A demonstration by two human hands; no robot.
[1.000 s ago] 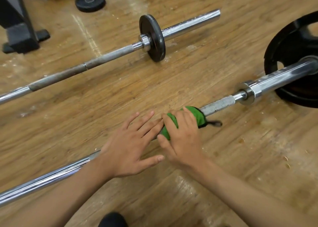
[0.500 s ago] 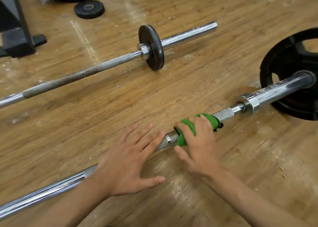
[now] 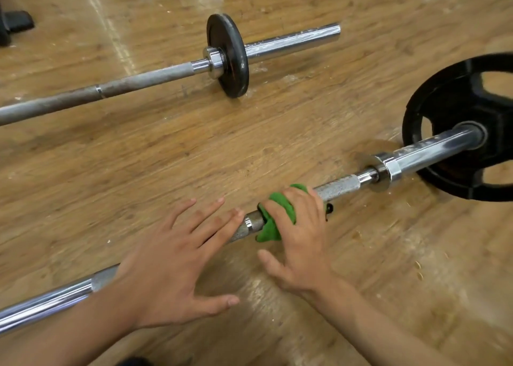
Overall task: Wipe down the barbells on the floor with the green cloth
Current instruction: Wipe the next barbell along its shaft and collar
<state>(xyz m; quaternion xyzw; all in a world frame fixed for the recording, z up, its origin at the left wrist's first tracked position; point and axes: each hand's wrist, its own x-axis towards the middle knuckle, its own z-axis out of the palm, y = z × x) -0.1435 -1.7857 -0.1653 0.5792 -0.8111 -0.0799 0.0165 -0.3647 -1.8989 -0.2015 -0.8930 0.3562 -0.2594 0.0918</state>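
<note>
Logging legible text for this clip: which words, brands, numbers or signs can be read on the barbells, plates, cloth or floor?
No text can be read anywhere in this view.
On the large black plate: face too blurred, nothing legible.
On the small black plate: no marking shows.
On the near barbell and far barbell: no stamp visible.
On the green cloth: plain, mostly under the right hand.
</note>
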